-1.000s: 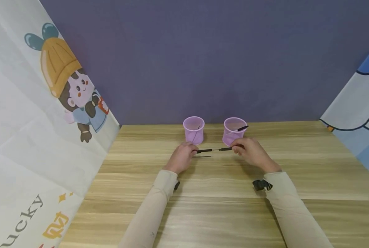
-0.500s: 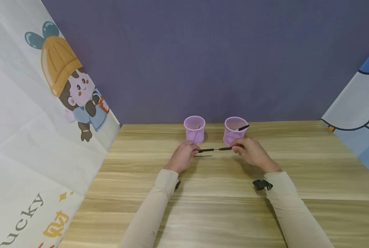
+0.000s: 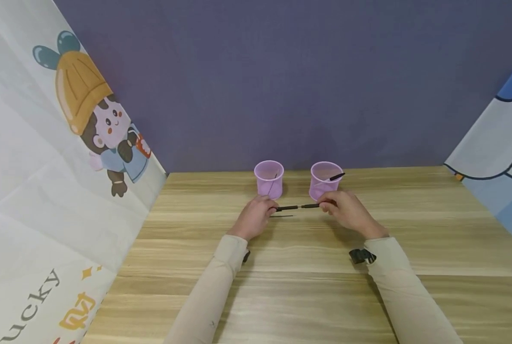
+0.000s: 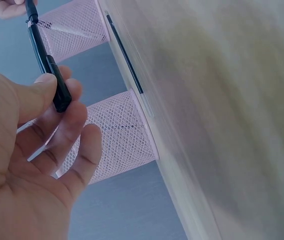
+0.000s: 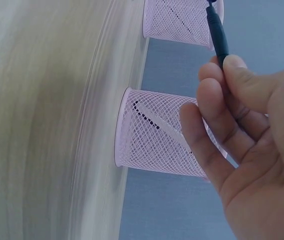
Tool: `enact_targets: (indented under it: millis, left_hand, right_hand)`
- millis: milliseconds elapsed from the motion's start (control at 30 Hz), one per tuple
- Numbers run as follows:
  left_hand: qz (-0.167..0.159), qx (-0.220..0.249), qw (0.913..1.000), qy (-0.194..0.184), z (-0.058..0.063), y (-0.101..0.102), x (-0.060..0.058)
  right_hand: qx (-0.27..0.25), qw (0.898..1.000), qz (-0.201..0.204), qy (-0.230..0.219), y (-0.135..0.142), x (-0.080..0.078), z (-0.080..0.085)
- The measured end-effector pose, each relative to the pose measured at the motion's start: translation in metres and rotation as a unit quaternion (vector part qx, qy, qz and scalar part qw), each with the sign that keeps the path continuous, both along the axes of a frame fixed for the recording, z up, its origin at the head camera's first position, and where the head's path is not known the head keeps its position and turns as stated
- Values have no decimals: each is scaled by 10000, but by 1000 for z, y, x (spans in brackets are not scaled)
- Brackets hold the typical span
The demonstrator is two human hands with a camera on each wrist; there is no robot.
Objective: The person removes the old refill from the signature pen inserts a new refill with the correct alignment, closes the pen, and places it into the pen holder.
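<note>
In the head view my left hand [image 3: 253, 219] pinches a black pen part with a clip [image 4: 40, 47] between thumb and fingers. My right hand [image 3: 347, 212] holds a slim black pen part [image 5: 217, 34] by its near end with thumb and index finger. The two pieces point at each other end to end, with a short thin neck showing between them. Below them on the table lies a thin dark pen refill with a clear end [image 4: 126, 57]. Both hands are just in front of two pink mesh cups, and the right hand partly covers the right cup [image 3: 324, 185].
The left mesh cup [image 3: 269, 186] holds a thin dark stick like a refill. A pen with a black end [image 3: 336, 177] leans out of the right cup. The wood-grain table [image 3: 307, 296] meets a dark blue-grey panel [image 3: 299, 86] behind the cups.
The gap between the two pen parts has narrowed, as the right hand moved slightly left with its piece. The cups and the loose refill stay where they were.
</note>
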State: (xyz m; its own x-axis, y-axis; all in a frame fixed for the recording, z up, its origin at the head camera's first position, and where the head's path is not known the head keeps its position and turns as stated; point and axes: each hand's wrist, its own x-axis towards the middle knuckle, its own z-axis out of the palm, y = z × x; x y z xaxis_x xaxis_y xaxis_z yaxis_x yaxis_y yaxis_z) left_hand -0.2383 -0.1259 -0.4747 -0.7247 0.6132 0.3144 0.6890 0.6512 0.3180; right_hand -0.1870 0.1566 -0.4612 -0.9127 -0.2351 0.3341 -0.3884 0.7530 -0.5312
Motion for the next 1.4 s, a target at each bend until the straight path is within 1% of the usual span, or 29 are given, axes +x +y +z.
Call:
enact_targets:
  millis: [100,367,533,700,1000,1300,1400]
  left_hand:
    - [-7,2,10000,11,0,-1,0]
    - [-47,37,10000,24,-1,-2,0]
    - [-92,40,9999,120,-1,-2,0]
    - [-126,44,9999,89,0,-2,1]
    - [-195,-33,9996,188,1,-1,0]
    - [-171,-70,9997,138,1,0,-1]
    - [-161,-86,9997,175,1,0,-1]
  right_hand:
    - [20,10000,9,17,-1,-1,0]
    - [78,9998,-38,-172,-2,-1,1]
    - [119,9998,-1,-127,-3,1,1]
    - [156,9998,-20,-89,-4,0,-1]
    - [35,10000,73,16,-6,0,-1]
    - [88,9999,49,10,-9,0,0]
    - [80,10000,43,-29,-9,0,0]
